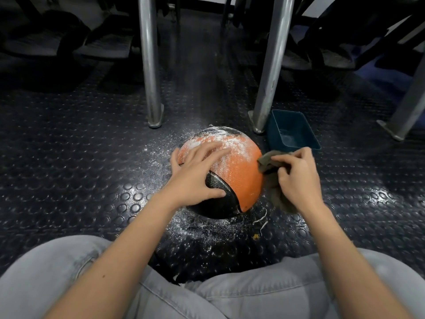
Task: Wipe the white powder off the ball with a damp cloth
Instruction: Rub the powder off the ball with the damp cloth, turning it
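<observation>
**Head camera: ball steadied on the floor, cloth at its right flank**

Head view looks down at an orange and black ball that sits on a dark studded floor, just beyond the person's knees in grey jeans. The left hand lies over the ball's near left side with fingers spread and flat, thumb on the black panel; it hides much of that side. White powder crusts the ball's far top, and more is scattered on the floor around it. The right hand is bunched around a brownish cloth, fingers curled into its folds. The cloth's leading corner meets the ball's right edge, though true contact is hard to confirm, and its lower part is blurred behind the wrist. A dark blue tub stands far right of the ball, partly covered by the right hand; whether it holds water is unclear. Metal legs rise beyond and are cut off at the top. Pale threads lie near the ball.
</observation>
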